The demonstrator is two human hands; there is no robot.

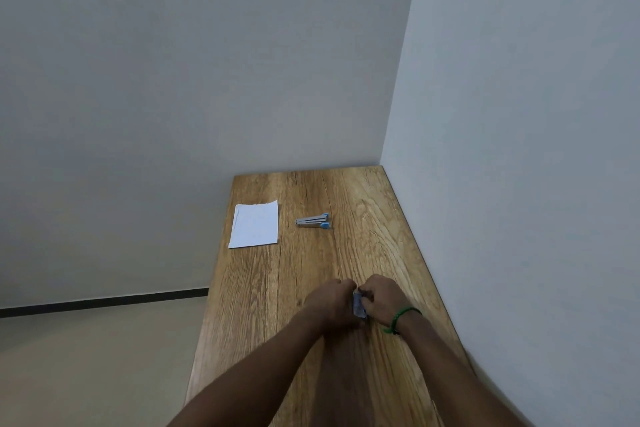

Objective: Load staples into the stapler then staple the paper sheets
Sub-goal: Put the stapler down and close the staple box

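Wood-grain worktop (311, 288) fills a corner between two pale walls (173, 62), its right edge against one of them. One stapler (312, 220), grey metal with blue ends, lies near the far edge, lying flat and apart from everything. One small stack of white paper sheets (254, 226) sits beside the far left corner, well clear of the stapler. Nearer the right edge, the left hand (332, 302) and right hand (382, 300) meet, fingers curled closed around one small bluish box (359, 306), mostly hidden and too blurred to read. A green wristband (401, 317) circles the right wrist.
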